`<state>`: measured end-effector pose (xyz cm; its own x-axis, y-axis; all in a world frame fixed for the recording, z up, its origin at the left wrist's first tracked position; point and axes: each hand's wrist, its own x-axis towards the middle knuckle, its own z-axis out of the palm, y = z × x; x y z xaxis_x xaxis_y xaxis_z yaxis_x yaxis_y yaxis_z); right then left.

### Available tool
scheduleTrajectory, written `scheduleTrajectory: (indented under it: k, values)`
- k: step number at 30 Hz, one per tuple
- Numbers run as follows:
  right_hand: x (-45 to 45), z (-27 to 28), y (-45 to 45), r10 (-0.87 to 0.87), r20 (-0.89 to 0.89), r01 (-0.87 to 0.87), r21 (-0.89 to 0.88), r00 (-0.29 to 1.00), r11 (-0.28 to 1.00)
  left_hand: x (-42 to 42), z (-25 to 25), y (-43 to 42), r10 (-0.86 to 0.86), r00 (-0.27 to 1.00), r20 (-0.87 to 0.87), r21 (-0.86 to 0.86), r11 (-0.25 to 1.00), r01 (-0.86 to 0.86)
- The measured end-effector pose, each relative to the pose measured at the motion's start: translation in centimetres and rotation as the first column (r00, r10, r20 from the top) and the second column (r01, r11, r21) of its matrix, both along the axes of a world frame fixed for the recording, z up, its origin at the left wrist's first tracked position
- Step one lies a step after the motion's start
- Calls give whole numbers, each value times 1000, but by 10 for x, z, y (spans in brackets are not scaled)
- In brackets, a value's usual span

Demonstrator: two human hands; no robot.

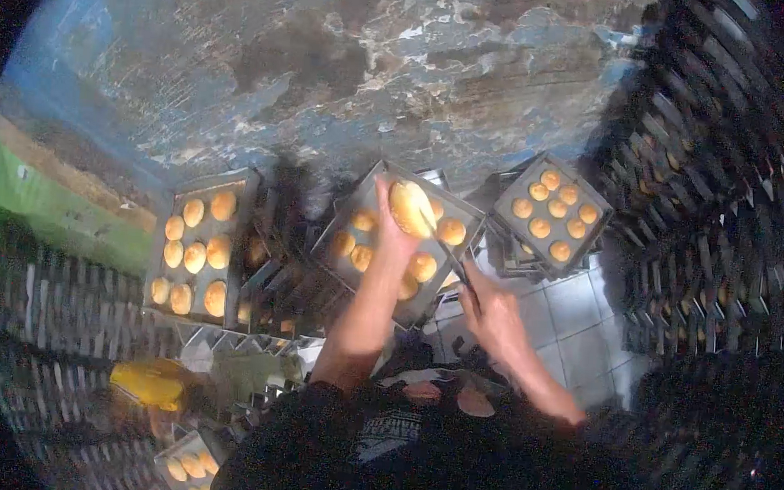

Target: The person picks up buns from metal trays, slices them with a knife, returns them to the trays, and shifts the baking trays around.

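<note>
My left hand (394, 242) holds up a pale golden bun (411, 207), its fingers wrapped round the side. A knife (452, 258) is gripped in my right hand (494, 313), its blade pointing up and left. The blade's far end meets the bun's lower right side; how deep it sits in the bun cannot be made out. A pale inner face seems to show along the bun. Directly beneath both hands lies a dark baking tray (335, 266) with several round golden buns, partly hidden by my left forearm.
Another bun-filled tray (239, 224) stands at the left, and a smaller-looking tray (557, 229) of buns tops a stack at the right. Dark slatted racks (707, 224) rise along the right side. A yellow object (151, 383) and one more tray of buns (178, 483) are at lower left.
</note>
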<state>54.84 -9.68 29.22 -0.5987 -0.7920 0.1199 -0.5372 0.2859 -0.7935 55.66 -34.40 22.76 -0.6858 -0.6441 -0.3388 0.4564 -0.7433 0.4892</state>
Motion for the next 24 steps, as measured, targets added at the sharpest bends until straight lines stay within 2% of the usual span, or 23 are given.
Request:
scheduleTrajectory:
  k: [2, 4, 6, 8, 9, 10, 12, 15, 17, 18, 20, 21, 22, 24]
  values:
    - [7, -9, 15, 16, 23, -15, -31, 1000, 999, 5, -1, -5, -6, 1000, -28, -3, 1000, 6]
    - [7, -19, 15, -10, -7, 10, -33, 1000, 999, 8, 7, 2, -33, 994, 101, -53, 998, 38]
    - [-2, -21, -5, -28, 14, 28, -36, 1000, 999, 3, -16, 12, -54, 996, 75, -71, 996, 59]
    - [-14, -22, -25, -43, 38, 44, -39, 998, 998, 1, -30, 21, -205, 978, -30, -26, 979, 204]
    - [-20, -24, -34, -21, 29, 24, -77, 999, 997, -3, -13, 29, -98, 989, 110, 4, 995, 98]
    - [-23, -23, -40, 1, 19, 1, -115, 1000, 993, -5, -20, 22, -97, 989, 112, 8, 995, 96]
    - [-19, -25, -33, 11, 47, -8, -64, 999, 998, -7, -36, -1, -1, 993, 122, 36, 999, -4]
    - [-9, -40, -9, 28, -11, -29, -46, 1000, 999, 2, -35, -28, -65, 997, 37, 6, 998, 65]
    - [-6, -53, -5, 15, 186, -10, -30, 982, 999, 6, -37, -23, -74, 993, 88, 21, 997, 72]
    - [-8, -55, -12, 12, 194, -9, -21, 981, 1000, 6, -35, -15, -101, 985, 138, 29, 995, 98]
    - [-21, -60, -38, 7, 130, -16, 73, 991, 997, -3, -48, 0, -41, 981, 190, 18, 999, 39]
    - [-26, -68, -52, -9, 211, -23, 147, 978, 989, -6, -64, -1, -8, 990, 139, 22, 1000, 5]
    - [-30, -74, -59, -8, 214, -25, 153, 977, 988, -8, -69, -3, 28, 996, 88, 26, 999, -30]
    - [-35, -82, -69, 34, 232, -47, 50, 972, 998, -3, -75, -19, -9, 997, 73, 87, 996, 3]
